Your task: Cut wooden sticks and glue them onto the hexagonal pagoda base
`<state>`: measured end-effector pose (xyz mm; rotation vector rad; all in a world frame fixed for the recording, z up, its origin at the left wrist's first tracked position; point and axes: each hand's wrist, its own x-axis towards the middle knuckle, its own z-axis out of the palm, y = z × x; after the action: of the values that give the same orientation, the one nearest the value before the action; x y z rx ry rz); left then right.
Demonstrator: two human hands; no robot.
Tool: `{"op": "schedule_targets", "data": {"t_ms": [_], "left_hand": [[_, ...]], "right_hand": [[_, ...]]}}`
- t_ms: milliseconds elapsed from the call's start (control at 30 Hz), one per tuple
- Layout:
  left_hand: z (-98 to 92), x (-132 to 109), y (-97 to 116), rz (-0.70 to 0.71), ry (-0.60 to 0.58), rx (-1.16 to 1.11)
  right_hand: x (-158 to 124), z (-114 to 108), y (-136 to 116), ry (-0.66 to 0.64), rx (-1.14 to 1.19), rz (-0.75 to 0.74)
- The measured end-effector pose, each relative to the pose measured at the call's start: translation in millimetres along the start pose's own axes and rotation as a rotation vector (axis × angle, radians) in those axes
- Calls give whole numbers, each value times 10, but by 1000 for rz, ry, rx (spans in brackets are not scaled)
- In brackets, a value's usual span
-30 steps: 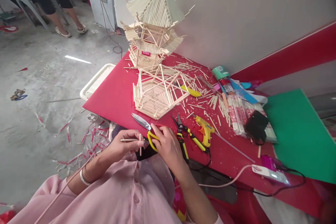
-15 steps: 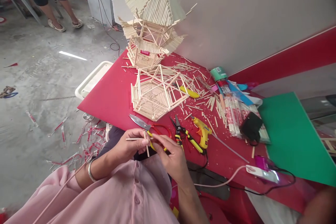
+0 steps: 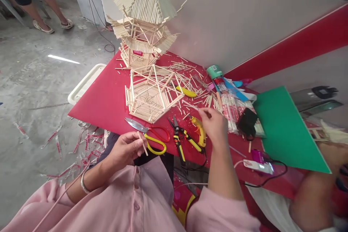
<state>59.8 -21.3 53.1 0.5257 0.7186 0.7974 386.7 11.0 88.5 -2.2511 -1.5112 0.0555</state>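
Just off the table's front edge, my left hand (image 3: 126, 152) pinches a short wooden stick (image 3: 143, 144) between thumb and fingers. Farther right, my right hand (image 3: 214, 125) is over the table, its fingertips closed on another thin wooden stick (image 3: 191, 105) that points left. Under that hand lies a yellow glue gun (image 3: 200, 132), partly covered by it. Scissors (image 3: 138, 125) with red and yellow handles rest beside my left hand, and black-and-yellow pliers (image 3: 178, 141) lie between the hands. Behind them stands an open stick frame (image 3: 152, 98) with a woven-looking floor.
A tall pagoda model of sticks (image 3: 146, 3) stands at the back of the red table (image 3: 89, 108). Loose sticks (image 3: 181, 67), a yellow cutter (image 3: 186, 91), bagged sticks (image 3: 230, 114) and a green board (image 3: 288, 127) lie rightward. A person's legs (image 3: 40, 7) show at far left.
My hands have parted. My right hand has moved right and forward over the glue gun with a stick, while my left hand keeps its stick near my lap. The view has shifted right.
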Motion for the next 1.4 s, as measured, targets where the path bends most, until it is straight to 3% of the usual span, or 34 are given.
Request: {"op": "schedule_targets", "data": {"t_ms": [133,233,333,533,633,733,900,1067,1400], "left_hand": [[16,-24,-36,-42,150,19],[-7,-33,-21,8,234,-11],[-53,-21,29,58,248,-24],[-17,163,78,23,274,-51],[46,276,89,61,324,-83],[80,331,111,87,360,-86],[73,348,138,95,404,-78],[60,387,129,81,391,-80],[19,473,102,140,354,-17]], "right_hand": [[716,344,5,-106,-39,130],[861,449,-124,-126,3,77],[566,331,-180,-70,124,-42],[-677,-13,-255,-182,272,-163],[-1153,-20,-361,-161,336,-180],[-1441,83,-505,-130,382,-187],[-1610,372,-792,-205,429,-297],[-1569,611,-987,-137,376,-387],[-1531,775,-1069,-156,349,-390]]}}
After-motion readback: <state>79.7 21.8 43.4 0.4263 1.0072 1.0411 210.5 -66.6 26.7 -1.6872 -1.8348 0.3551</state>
